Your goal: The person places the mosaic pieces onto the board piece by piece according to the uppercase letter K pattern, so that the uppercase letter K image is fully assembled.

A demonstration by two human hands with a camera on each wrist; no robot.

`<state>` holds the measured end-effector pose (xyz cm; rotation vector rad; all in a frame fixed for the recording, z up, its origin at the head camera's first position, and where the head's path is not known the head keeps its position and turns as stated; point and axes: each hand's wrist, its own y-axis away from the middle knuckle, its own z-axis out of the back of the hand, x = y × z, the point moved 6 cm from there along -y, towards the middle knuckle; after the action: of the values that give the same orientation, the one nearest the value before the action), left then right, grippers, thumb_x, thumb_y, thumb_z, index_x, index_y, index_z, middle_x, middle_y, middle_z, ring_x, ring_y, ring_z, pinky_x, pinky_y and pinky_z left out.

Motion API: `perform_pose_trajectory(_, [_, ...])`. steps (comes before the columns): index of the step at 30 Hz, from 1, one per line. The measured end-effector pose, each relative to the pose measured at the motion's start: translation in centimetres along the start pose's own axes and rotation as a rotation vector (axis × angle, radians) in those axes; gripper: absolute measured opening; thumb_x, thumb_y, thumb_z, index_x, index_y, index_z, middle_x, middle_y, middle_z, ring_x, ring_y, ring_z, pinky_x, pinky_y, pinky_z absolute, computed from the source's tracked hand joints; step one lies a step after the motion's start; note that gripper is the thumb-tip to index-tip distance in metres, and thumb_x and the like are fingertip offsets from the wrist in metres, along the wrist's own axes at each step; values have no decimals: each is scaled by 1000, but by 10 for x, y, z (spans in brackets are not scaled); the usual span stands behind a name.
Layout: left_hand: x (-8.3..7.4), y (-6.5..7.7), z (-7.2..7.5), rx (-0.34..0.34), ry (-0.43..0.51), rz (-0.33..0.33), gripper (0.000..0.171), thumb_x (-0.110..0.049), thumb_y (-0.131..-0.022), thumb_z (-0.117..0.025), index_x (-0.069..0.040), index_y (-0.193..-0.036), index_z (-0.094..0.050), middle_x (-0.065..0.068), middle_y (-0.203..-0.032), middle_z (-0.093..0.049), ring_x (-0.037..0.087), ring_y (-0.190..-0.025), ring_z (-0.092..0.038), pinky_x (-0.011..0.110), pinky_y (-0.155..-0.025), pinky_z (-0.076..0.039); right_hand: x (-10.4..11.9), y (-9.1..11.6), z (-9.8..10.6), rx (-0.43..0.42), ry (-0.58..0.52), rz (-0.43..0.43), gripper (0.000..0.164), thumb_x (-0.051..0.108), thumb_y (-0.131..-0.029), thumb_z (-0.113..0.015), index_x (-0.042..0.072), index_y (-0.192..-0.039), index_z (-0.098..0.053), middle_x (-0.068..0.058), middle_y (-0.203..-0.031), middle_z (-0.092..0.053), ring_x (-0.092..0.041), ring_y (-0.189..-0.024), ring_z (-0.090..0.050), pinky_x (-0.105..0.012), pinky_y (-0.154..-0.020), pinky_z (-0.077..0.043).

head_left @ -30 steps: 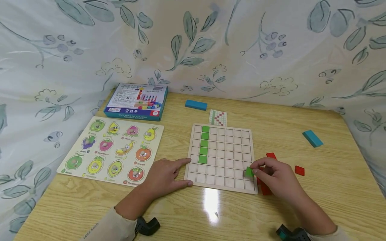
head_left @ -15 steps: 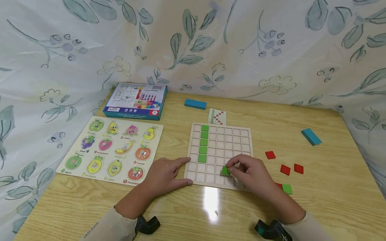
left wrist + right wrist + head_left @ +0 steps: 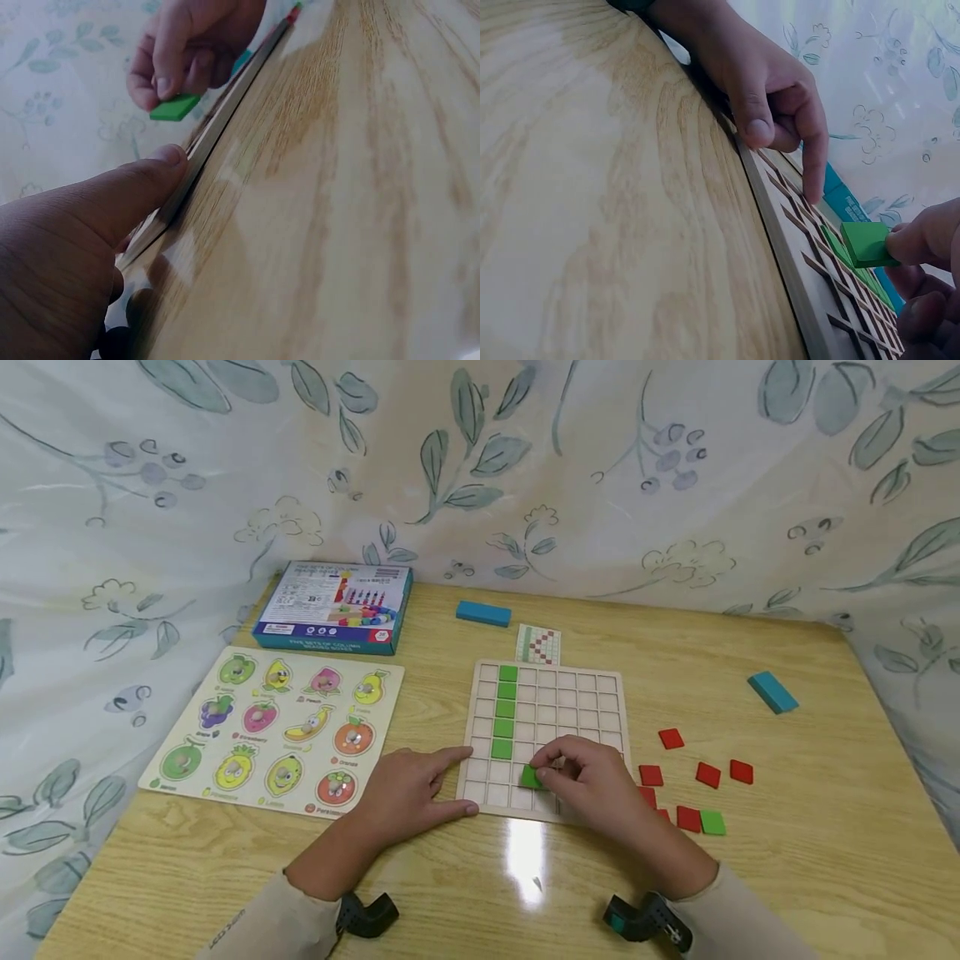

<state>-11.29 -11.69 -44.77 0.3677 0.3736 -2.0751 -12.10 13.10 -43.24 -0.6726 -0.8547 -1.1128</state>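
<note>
My right hand [image 3: 592,781] pinches a green square tile [image 3: 531,777] between thumb and index finger, over the lower part of the wooden grid board [image 3: 587,701]. In the right wrist view, that tile [image 3: 865,244] is tilted and raised above the slots. Several green tiles [image 3: 505,691] fill the second column from the top down. My left hand [image 3: 405,789] rests at the board's left side, its straight index finger touching the edge and its thumb at the lower left corner. In the left wrist view, the left thumb [image 3: 154,180] lies against the board's rim.
Several loose red tiles [image 3: 707,775] and one green tile [image 3: 713,822] lie right of the board. A pattern card [image 3: 538,645] touches its top. Blue blocks [image 3: 483,613] lie behind and at the right. A fruit puzzle [image 3: 270,735] and a box [image 3: 333,607] stand left.
My right hand has carried the green tile leftward from the board's right edge to above its lower middle, uncovering the loose tiles. The left hand has stayed in place.
</note>
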Motion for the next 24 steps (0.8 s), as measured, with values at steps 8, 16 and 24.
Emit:
perform_pose_trajectory(8, [1, -1, 0, 1, 3, 2, 77, -68, -84, -81, -23, -146, -68, -19, -57, -35, 1, -53, -30, 27, -58, -32, 7, -6, -11, 11, 2, 28, 16, 5, -94, -80, 20, -100, -80, 10, -85, -70, -12, -67, -57, -28, -60, -47])
perform_pose_trajectory(16, [0, -1, 0, -9, -4, -9, 78, -68, -84, -81, -22, -145, -68, -18, -58, -35, 2, -53, -29, 27, -57, -31, 14, -17, -21, 22, 21, 75, 15, 5, -95, -79, 19, -98, -79, 10, -91, -70, -10, -69, -58, -29, -65, -49])
perform_pose_trajectory(24, [-2, 0, 3, -18, -7, -18, 77, -67, -85, -81, -21, -145, -68, -19, -58, -36, 2, -53, -30, 28, -60, -34, 19, -22, -30, 26, 64, 121, 9, 8, -97, -77, 16, -100, -80, 2, -100, -75, -8, -78, -62, -31, -74, -53])
